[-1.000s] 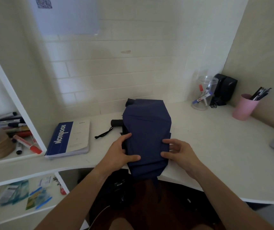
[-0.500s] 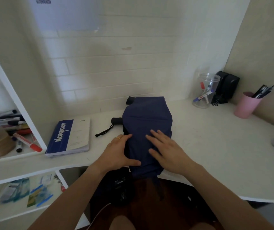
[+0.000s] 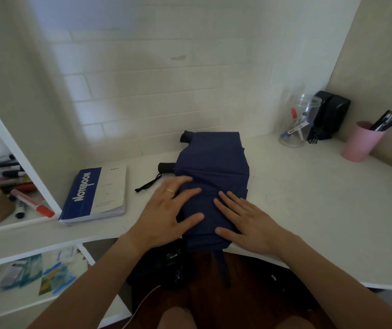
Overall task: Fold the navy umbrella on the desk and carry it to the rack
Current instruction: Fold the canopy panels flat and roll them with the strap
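The navy umbrella lies collapsed on the white desk, its cloth spread flat and its near end hanging over the front edge. Its black handle with a wrist strap sticks out on the left side. My left hand lies flat on the cloth's left part, fingers spread, a gold ring on one finger. My right hand presses flat on the cloth's right part, fingers apart. Neither hand grips the cloth. No rack is in view.
A blue and white notebook lies left of the umbrella. A clear jar with markers, a black box and a pink pen cup stand at the back right. Shelves with markers are at the left.
Both hands let go of the cloth's sides and now lie flat on top of it. The right hand moved inward first, then the left opened and slid onto the cloth.
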`<state>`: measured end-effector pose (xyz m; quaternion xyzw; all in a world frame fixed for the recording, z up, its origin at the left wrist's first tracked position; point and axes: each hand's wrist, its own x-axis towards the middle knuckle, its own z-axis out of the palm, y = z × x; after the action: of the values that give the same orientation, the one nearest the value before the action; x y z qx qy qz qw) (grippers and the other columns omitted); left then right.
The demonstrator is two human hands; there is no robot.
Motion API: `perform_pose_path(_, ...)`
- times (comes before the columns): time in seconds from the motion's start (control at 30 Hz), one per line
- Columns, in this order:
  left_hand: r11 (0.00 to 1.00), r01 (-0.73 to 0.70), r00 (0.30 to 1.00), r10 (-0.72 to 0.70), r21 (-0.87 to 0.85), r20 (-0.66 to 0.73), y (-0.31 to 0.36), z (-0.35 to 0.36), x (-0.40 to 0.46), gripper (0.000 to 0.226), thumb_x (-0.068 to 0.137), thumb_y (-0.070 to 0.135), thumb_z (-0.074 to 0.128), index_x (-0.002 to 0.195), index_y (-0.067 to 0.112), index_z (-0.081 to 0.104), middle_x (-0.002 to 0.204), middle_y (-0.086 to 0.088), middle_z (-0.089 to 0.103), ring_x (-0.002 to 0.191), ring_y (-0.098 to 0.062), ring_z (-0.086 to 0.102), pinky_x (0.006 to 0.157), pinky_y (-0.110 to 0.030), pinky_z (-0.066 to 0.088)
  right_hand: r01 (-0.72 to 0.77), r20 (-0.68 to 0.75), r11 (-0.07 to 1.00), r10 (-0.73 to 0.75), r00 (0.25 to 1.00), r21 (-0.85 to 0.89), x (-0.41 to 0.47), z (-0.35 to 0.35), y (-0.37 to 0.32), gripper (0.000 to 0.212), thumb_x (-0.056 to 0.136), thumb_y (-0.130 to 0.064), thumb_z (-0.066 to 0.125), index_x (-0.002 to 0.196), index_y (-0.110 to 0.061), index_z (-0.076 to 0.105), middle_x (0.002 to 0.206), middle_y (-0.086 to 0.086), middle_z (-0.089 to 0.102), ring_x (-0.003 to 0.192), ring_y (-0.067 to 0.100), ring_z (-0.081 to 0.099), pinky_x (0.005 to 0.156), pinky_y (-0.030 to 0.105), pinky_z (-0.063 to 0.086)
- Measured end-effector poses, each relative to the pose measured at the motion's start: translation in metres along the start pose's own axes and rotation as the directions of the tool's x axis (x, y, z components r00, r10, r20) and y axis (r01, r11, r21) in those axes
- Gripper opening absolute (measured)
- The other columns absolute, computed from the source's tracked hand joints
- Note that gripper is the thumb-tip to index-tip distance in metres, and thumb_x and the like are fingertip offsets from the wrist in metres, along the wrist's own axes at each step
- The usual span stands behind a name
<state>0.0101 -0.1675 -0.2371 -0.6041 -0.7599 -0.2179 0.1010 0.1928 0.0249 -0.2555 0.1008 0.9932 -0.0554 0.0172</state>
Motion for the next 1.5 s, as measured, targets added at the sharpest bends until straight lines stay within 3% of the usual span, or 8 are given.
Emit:
perform_pose_path(0.07, 0.983, -0.183, 0.980, 0.181, 0.017, 0.079, 0.006, 0.005, 0.004, 0.054, 0.107, 0.051, 0.034, 0.155, 0.029, 0.039, 0.167, 0.008, 0.023, 0.156, -0.009, 0.013, 0.128, -0.033, 0.014, 0.009, -0.022, 1.000, -0.009, 1.000, 0.006, 0.001, 0.001, 0.002, 0.079, 0.096, -0.075, 0.017, 0.159, -0.034, -0.008, 0.167, -0.011, -0.015, 0.151, 0.006, -0.020, 0.126, 0.034, -0.004)
perform_pose_path(0.23, 0.988, -0.128, 0.943, 0.094, 0.084, 0.320, -0.017, 0.018, -0.013, 0.064, 0.105, 0.062, 0.021, 0.161, 0.036, 0.010, 0.169, 0.014, 0.001, 0.155, -0.001, -0.003, 0.128, -0.031, 0.010, -0.007, 0.003, 1.000, 0.007, 1.000, -0.006, -0.010, -0.011, 0.006, 0.081, 0.093, -0.078, 0.019, 0.160, -0.036, 0.000, 0.166, -0.014, -0.011, 0.152, 0.003, -0.013, 0.126, 0.030, -0.002)
perform_pose_path(0.37, 0.976, -0.173, 0.947, 0.129, 0.129, 0.293, -0.016, 0.019, -0.018, 0.062, 0.106, 0.062, 0.016, 0.162, 0.037, 0.006, 0.170, 0.012, -0.001, 0.155, -0.003, -0.006, 0.126, -0.026, 0.000, -0.123, -0.367, 0.932, 0.253, 0.895, 0.342, 0.007, -0.042, 0.015, 0.057, 0.089, -0.066, 0.051, 0.129, -0.027, 0.066, 0.137, -0.008, 0.061, 0.127, 0.013, 0.056, 0.108, 0.033, 0.043)
perform_pose_path(0.47, 0.976, -0.173, 0.954, 0.132, 0.133, 0.269, -0.016, 0.019, -0.019, 0.062, 0.107, 0.060, 0.016, 0.162, 0.034, 0.010, 0.171, 0.010, 0.003, 0.156, -0.005, -0.002, 0.128, -0.031, 0.006, -0.206, -0.399, 0.637, 0.668, 0.628, 0.743, 0.053, -0.080, 0.030, 0.049, 0.085, -0.053, 0.069, 0.120, -0.018, 0.068, 0.117, 0.000, 0.069, 0.106, 0.019, 0.065, 0.094, 0.038, 0.053)
perform_pose_path(0.63, 0.976, -0.166, 0.955, 0.123, 0.141, 0.271, -0.016, 0.021, -0.020, 0.062, 0.106, 0.061, 0.013, 0.162, 0.036, 0.005, 0.171, 0.011, -0.002, 0.156, -0.004, -0.005, 0.128, -0.036, 0.010, -0.296, 0.028, 0.218, 0.760, 0.649, 0.930, 0.109, -0.120, 0.047, 0.054, 0.077, -0.030, 0.086, 0.116, 0.002, 0.068, 0.113, 0.014, 0.070, 0.095, 0.024, 0.063, 0.076, 0.038, 0.055)
perform_pose_path(0.87, 0.972, -0.180, 0.963, 0.143, 0.150, 0.228, -0.017, 0.023, -0.020, 0.062, 0.107, 0.061, 0.014, 0.162, 0.034, 0.009, 0.171, 0.010, 0.001, 0.156, -0.005, -0.002, 0.128, -0.032, 0.008, -0.079, -0.143, 0.276, 0.698, 0.702, 0.958, 0.095, -0.136, 0.038, 0.018, 0.081, -0.010, 0.078, 0.099, -0.009, 0.074, 0.099, 0.002, 0.074, 0.089, 0.014, 0.069, 0.064, 0.022, 0.050)
perform_pose_path(1.3, 0.978, -0.177, 0.983, 0.170, 0.111, 0.068, -0.012, 0.026, -0.030, 0.058, 0.107, 0.056, 0.033, 0.155, 0.024, 0.040, 0.166, 0.002, 0.030, 0.153, -0.016, 0.027, 0.122, -0.034, 0.031, 0.026, -0.291, 0.584, 0.366, 0.884, 0.812, -0.010, -0.064, 0.011, 0.012, 0.084, 0.005, 0.073, 0.086, -0.006, 0.069, 0.092, 0.013, 0.075, 0.090, 0.026, 0.072, 0.087, 0.048, 0.057)
perform_pose_path(1.5, 0.877, 0.234, 0.927, -0.331, -0.419, -0.175, 0.014, 0.007, -0.023, 0.064, 0.079, 0.051, 0.079, 0.131, 0.033, 0.047, 0.124, 0.015, 0.054, 0.106, 0.002, 0.056, 0.087, -0.020, 0.051, -0.089, -0.118, 0.412, 0.450, 0.885, 0.907, -0.018, -0.044, 0.005, 0.035, 0.080, -0.005, 0.082, 0.110, -0.012, 0.065, 0.092, 0.010, 0.077, 0.092, 0.026, 0.074, 0.089, 0.041, 0.059)
